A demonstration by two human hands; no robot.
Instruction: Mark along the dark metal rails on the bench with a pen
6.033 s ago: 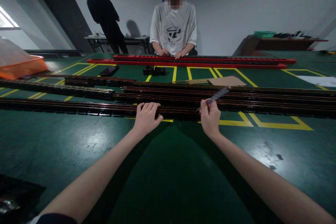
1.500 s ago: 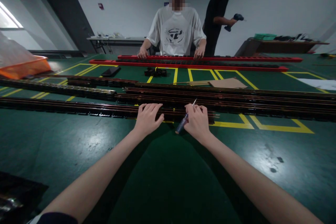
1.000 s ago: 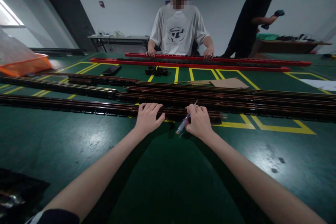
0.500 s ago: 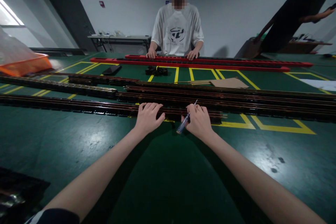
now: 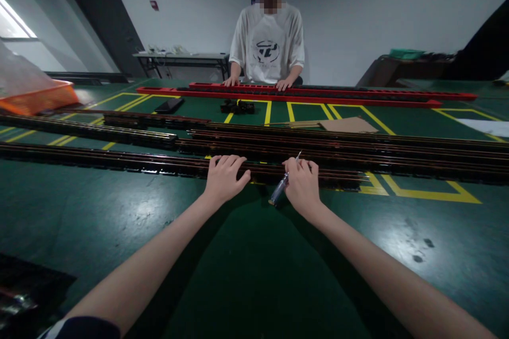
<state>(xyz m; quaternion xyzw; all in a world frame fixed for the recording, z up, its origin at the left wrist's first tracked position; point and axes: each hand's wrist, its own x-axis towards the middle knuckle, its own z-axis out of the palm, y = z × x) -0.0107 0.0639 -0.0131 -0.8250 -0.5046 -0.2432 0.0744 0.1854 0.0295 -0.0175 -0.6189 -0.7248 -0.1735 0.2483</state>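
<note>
A long dark rail (image 5: 119, 159) with thin copper-coloured strips lies across the green table nearest me. My left hand (image 5: 226, 177) rests on its front edge, fingers curled over the top and thumb apart. On the same rail, farther right, my right hand (image 5: 302, 180) is closed around a small screwdriver (image 5: 279, 189) with a clear bluish handle. Its thin tip points up and away, and the handle sticks out toward me. Just behind, more dark rails (image 5: 397, 151) lie side by side.
Across the table (image 5: 254, 254), a person in a white shirt (image 5: 267, 47) has both hands on red rails (image 5: 338, 98). Between us are a black phone-like object (image 5: 169, 105), black parts (image 5: 237, 107) and cardboard (image 5: 349, 125). An orange basket (image 5: 40, 98) stands at left.
The nearest rail's right end has shifted right, past my right hand. My left hand has hardly moved. At the right edge, the dark-clothed person has moved mostly out of view.
</note>
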